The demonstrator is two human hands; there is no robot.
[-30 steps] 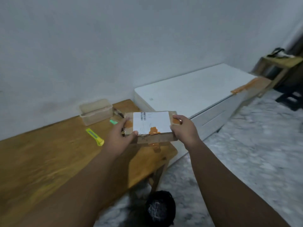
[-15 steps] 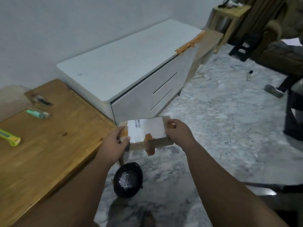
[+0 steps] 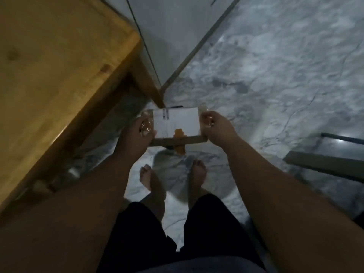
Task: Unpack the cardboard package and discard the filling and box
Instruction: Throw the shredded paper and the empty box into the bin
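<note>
A small flat cardboard package [image 3: 177, 125] with a white label and orange tape hangs over the marble floor, held level at both ends. My left hand [image 3: 136, 134] grips its left end, fingers over clear tape there. My right hand [image 3: 216, 129] grips its right end. A strip of orange tape [image 3: 180, 148] dangles from the package's near edge. A dark object shows partly under the package; what it is cannot be told.
A wooden table [image 3: 49, 75] fills the left, its leg [image 3: 151, 85] standing just beyond the package. A white cabinet [image 3: 173, 32] stands behind. My bare feet [image 3: 197, 172] are on the grey marble floor [image 3: 275, 75]. A dark metal bar [image 3: 325, 168] lies at the right.
The view has swung steeply down from the room to the floor and my feet. The package, still held in both hands, has moved off the table and now hangs over the floor.
</note>
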